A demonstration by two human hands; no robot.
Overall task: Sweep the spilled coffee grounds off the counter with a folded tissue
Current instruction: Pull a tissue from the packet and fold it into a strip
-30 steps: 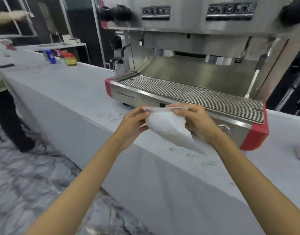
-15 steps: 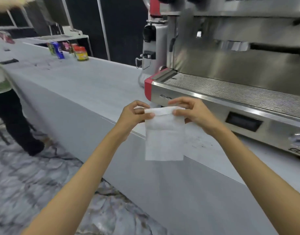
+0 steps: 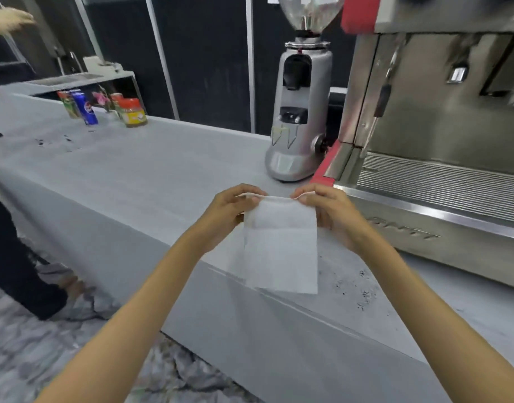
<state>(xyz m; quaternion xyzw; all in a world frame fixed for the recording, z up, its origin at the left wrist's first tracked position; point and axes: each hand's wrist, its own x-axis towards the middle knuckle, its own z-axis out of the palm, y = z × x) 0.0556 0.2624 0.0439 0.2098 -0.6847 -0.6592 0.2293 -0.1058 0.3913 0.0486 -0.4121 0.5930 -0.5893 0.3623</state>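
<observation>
The tissue point(image 3: 280, 248) is held hanging above the front edge of the desk point(image 3: 151, 181). Its top edge is pinched at one corner by the left hand point(image 3: 229, 210) and at the other by the right hand point(image 3: 329, 213). The coffee grounds point(image 3: 363, 290) are scattered on the desk just to its right, before the espresso machine point(image 3: 441, 175). Folding appears to be the step in hand: the corners should be brought together squarely and the crease pressed firm, so that a stiff, straight sweeping edge is obtained. A limp sheet would likely smear the specks.
</observation>
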